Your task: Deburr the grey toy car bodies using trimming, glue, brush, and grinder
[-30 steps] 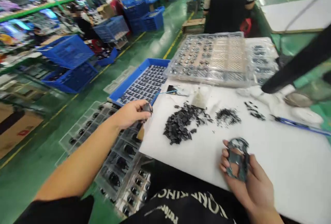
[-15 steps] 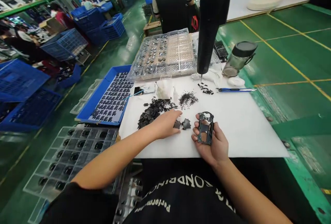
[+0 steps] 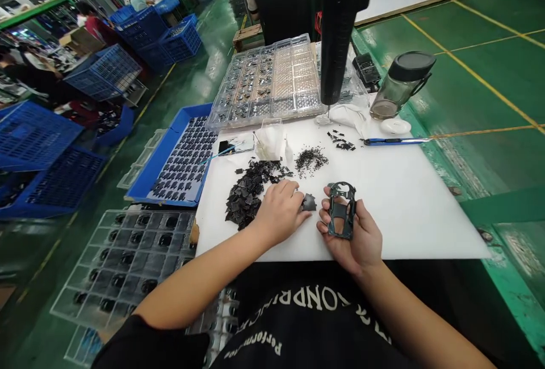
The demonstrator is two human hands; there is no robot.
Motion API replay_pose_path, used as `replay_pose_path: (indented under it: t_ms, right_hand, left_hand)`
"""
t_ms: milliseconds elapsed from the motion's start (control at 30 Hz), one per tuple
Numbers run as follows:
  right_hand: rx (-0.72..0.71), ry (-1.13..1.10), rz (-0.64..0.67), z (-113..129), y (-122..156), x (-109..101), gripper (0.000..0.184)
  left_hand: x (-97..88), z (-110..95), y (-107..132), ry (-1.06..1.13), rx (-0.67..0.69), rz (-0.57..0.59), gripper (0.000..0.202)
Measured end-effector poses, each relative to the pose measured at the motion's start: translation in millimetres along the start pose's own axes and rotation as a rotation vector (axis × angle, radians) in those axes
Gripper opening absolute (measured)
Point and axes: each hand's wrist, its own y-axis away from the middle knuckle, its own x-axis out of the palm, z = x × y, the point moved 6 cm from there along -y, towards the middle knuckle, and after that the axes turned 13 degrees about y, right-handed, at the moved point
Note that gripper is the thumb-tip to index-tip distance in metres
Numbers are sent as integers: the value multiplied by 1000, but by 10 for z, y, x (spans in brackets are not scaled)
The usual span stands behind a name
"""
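My right hand [image 3: 361, 235] holds a dark, car-shaped plastic shell [image 3: 342, 210] with cut-out openings, its fingers wrapped round the sides. Left of it, my left hand [image 3: 281, 213] is bent low over the white work surface, thumb and fingertips closing at the edge of a small black plastic piece [image 3: 309, 202]. The fingers partly hide that piece, and whether it is lifted I cannot tell. Close behind my left hand lies a heap of black flat pieces [image 3: 242, 201]. Farther back is a scatter of tiny black parts [image 3: 311, 160].
A black electric screwdriver [image 3: 334, 45] hangs bit-down above the table's far side. Behind stands a clear compartment tray [image 3: 293, 109]; at left, a blue tray [image 3: 140, 190] of black parts. A utility knife [image 3: 395, 141] and a bottle [image 3: 400, 85] are at right. A person stands beyond.
My left hand has moved slightly right and covers one of two black pieces seen before, its fingers more bent. My right hand still holds the shell. The view has shifted slightly.
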Motion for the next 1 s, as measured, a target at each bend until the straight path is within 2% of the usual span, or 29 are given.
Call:
replay_pose_path:
  t_ms: [100, 200, 333, 433, 533, 667, 767, 900, 1000]
  right_hand:
    - [-11, -20, 5, -1, 8, 2, 41]
    - [-19, -35, -6, 16, 12, 48, 42]
    - [-10, -60, -32, 44, 17, 106, 44]
    - [13, -63, -49, 40, 15, 102, 43]
    - [37, -44, -56, 20, 3, 83, 42]
    - [50, -1, -52, 4, -22, 62, 41]
    - [47, 28, -46, 5, -23, 19, 40]
    - [77, 47, -35, -18, 33, -22, 39]
    - [92, 35, -13, -44, 85, 45, 40]
  left_hand:
    - [99, -27, 4, 50, 16, -48, 19]
    - [105, -22, 102, 167, 65, -111, 10]
    - [67, -35, 423, 315, 192, -108, 10]
    - [30, 6, 714, 327, 166, -81, 5]
    - [-62, 27, 893, 242, 120, -146, 11]
    - [-173, -25, 873, 162, 108, -290, 7]
    - [-158, -63, 781, 254, 111, -329, 7]
    - [-174, -135, 744, 394, 135, -395, 28]
    - [-306, -323, 751, 380, 262, -439, 35]
